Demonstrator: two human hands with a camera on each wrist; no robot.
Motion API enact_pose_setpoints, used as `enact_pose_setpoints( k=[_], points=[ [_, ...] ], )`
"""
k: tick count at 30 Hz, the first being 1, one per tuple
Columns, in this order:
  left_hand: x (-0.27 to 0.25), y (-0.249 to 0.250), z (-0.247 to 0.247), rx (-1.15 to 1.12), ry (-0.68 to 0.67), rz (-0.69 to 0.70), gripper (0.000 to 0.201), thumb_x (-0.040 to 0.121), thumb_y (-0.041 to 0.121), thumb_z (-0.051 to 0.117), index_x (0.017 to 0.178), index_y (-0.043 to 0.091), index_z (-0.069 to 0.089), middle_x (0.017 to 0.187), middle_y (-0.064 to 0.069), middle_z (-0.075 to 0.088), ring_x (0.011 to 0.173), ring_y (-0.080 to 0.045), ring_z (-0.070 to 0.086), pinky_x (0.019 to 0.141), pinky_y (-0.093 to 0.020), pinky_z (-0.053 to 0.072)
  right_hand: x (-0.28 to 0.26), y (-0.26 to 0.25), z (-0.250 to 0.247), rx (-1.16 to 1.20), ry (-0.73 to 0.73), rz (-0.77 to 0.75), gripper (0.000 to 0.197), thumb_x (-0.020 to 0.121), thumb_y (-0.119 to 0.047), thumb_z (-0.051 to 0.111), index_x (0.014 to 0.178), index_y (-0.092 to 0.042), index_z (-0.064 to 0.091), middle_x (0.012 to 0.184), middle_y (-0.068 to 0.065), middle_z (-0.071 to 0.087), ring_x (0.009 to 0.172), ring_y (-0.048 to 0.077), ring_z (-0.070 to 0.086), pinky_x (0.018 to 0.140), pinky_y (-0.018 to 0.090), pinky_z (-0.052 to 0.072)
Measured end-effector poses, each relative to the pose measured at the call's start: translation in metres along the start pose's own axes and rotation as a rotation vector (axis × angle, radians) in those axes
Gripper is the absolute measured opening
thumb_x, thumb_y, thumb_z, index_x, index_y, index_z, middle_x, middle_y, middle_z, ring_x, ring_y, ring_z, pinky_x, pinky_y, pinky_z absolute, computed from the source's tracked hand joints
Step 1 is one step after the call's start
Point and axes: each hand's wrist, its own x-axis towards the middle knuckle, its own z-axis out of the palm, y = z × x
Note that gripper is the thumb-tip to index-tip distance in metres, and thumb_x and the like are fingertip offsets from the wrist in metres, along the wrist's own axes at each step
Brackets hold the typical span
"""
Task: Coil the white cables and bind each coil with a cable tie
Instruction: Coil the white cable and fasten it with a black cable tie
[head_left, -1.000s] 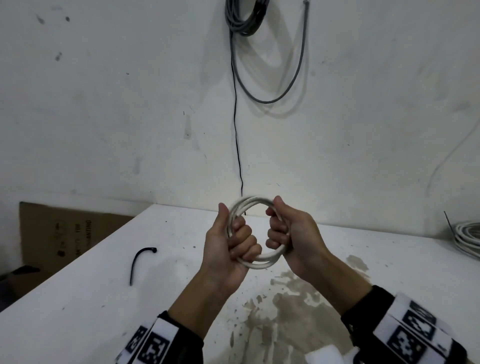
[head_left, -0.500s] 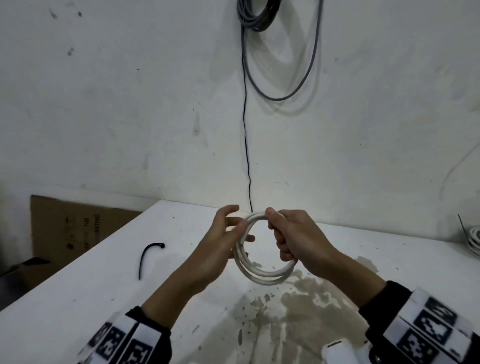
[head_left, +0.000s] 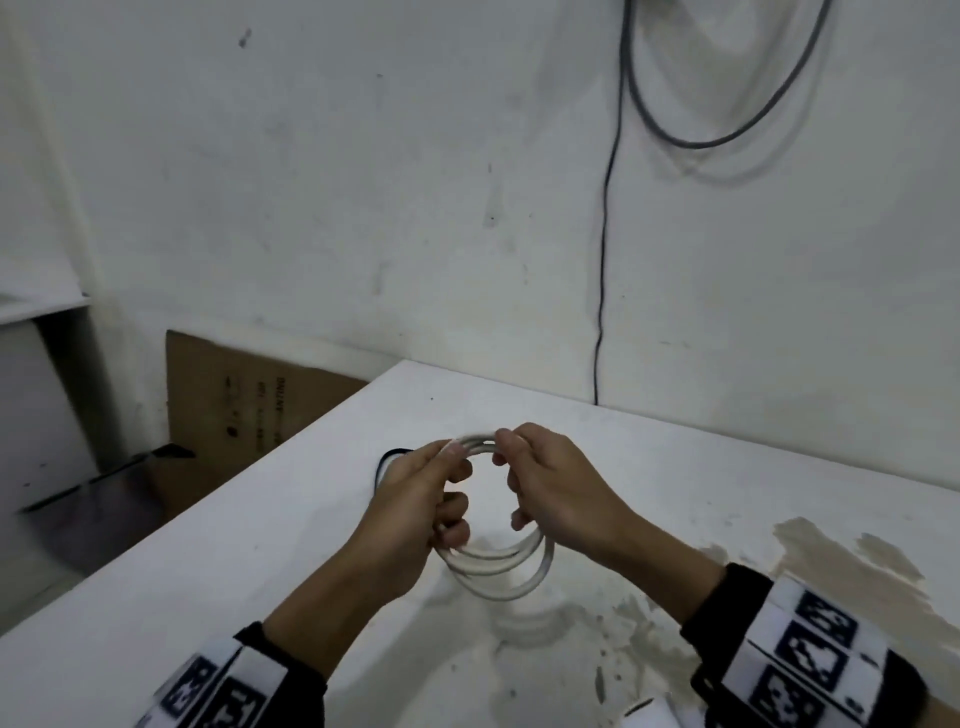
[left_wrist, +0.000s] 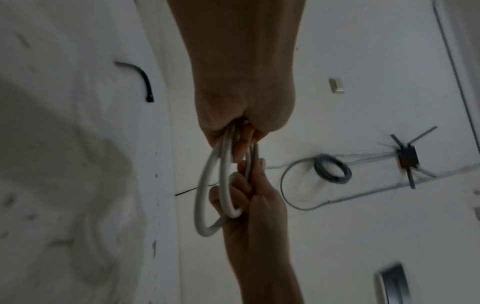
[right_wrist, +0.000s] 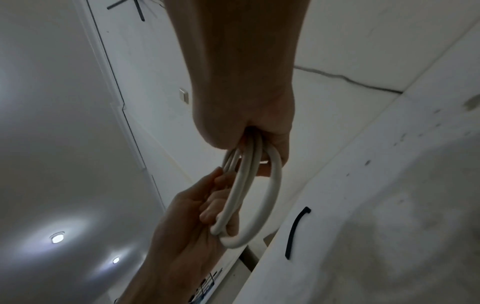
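Observation:
A white cable coil (head_left: 498, 566) of several loops hangs upright above the white table (head_left: 208, 561), held by both hands. My left hand (head_left: 421, 499) grips its left side with fingers curled through the ring. My right hand (head_left: 550, 488) grips the right side, thumb and forefinger pinching the top. In the left wrist view the coil (left_wrist: 207, 197) runs from my left palm (left_wrist: 241, 115) into the right hand (left_wrist: 249, 197). The right wrist view has the coil (right_wrist: 259, 197) between the right hand (right_wrist: 254, 131) and left hand (right_wrist: 207, 214). A black cable tie (head_left: 385, 461) lies on the table behind my left hand.
A grey cable (head_left: 727, 124) and a thin black wire (head_left: 602, 291) hang on the white wall behind the table. A cardboard sheet (head_left: 244, 410) leans beyond the table's left edge. A brownish stain (head_left: 831, 566) marks the table's right part. The tie (right_wrist: 296, 232) shows in the right wrist view too.
My view has swung left and down. The coil has dropped closer to the table and its loops have loosened, and my left fingers have curled round its left side again.

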Motion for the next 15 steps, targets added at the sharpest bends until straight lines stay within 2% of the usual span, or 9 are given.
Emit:
enact_pose_setpoints(
  k=[3,5,7,9,12,13,15],
  points=[
    [0.009,0.008,-0.033,-0.032,-0.002,-0.118,0.043,0.097,0.038,0.039,0.070,0.014,0.062,0.058,0.003,0.037,0.039,-0.006,0.019,0.036,-0.017,0.021,0.016,0.001,0.021,0.039,-0.142,0.000,0.029,0.100,-0.031,0.035,0.090,-0.009,0.051,0.062,0.000,0.043,0.041,0.008,0.044,0.058,0.033,0.047],
    [0.012,0.012,-0.053,0.001,-0.013,-0.149,0.052,0.097,0.036,0.039,0.055,0.018,0.063,0.054,0.004,0.031,0.039,-0.006,0.017,0.038,-0.016,0.021,0.027,0.001,0.032,0.040,-0.250,-0.006,0.026,0.100,-0.028,0.034,0.090,-0.011,0.050,0.060,-0.003,0.043,0.042,0.007,0.046,0.061,0.035,0.048],
    [0.016,0.011,-0.070,0.031,-0.022,-0.142,0.050,0.098,0.025,0.038,0.056,0.016,0.064,0.052,0.002,0.030,0.039,-0.007,0.018,0.039,-0.016,0.023,0.038,0.002,0.041,0.011,-0.335,-0.014,0.026,0.101,-0.028,0.034,0.090,-0.011,0.051,0.060,-0.004,0.043,0.043,0.007,0.047,0.062,0.035,0.048],
    [0.020,0.009,-0.084,0.046,-0.014,-0.132,0.049,0.098,0.020,0.038,0.056,0.015,0.063,0.051,0.002,0.033,0.039,-0.007,0.019,0.038,-0.016,0.023,0.048,0.005,0.050,0.017,-0.407,0.003,0.027,0.101,-0.029,0.033,0.092,-0.011,0.051,0.063,-0.002,0.045,0.045,0.008,0.049,0.063,0.034,0.048],
    [0.025,0.007,-0.099,0.076,0.034,-0.093,0.039,0.097,0.019,0.040,0.063,0.011,0.057,0.051,0.004,0.033,0.038,-0.005,0.019,0.037,-0.014,0.018,0.067,0.009,0.054,0.143,-0.526,0.110,0.034,0.101,-0.033,0.033,0.096,-0.009,0.057,0.073,0.006,0.056,0.062,0.018,0.061,0.067,0.031,0.050],
    [0.027,0.007,-0.102,0.088,0.052,-0.084,0.033,0.097,0.019,0.041,0.067,0.009,0.052,0.050,0.004,0.033,0.038,-0.005,0.019,0.036,-0.013,0.018,0.077,0.010,0.054,0.161,-0.520,0.145,0.040,0.100,-0.037,0.032,0.098,-0.008,0.060,0.080,0.008,0.060,0.071,0.021,0.063,0.068,0.030,0.051],
    [0.031,0.007,-0.109,0.106,0.077,-0.077,0.026,0.097,0.019,0.042,0.073,0.008,0.048,0.050,0.005,0.032,0.038,-0.004,0.018,0.035,-0.012,0.018,0.106,0.018,0.053,0.076,-0.389,0.162,0.044,0.100,-0.039,0.032,0.103,-0.008,0.064,0.095,0.009,0.063,0.083,0.019,0.060,0.069,0.029,0.049]
  ],
)
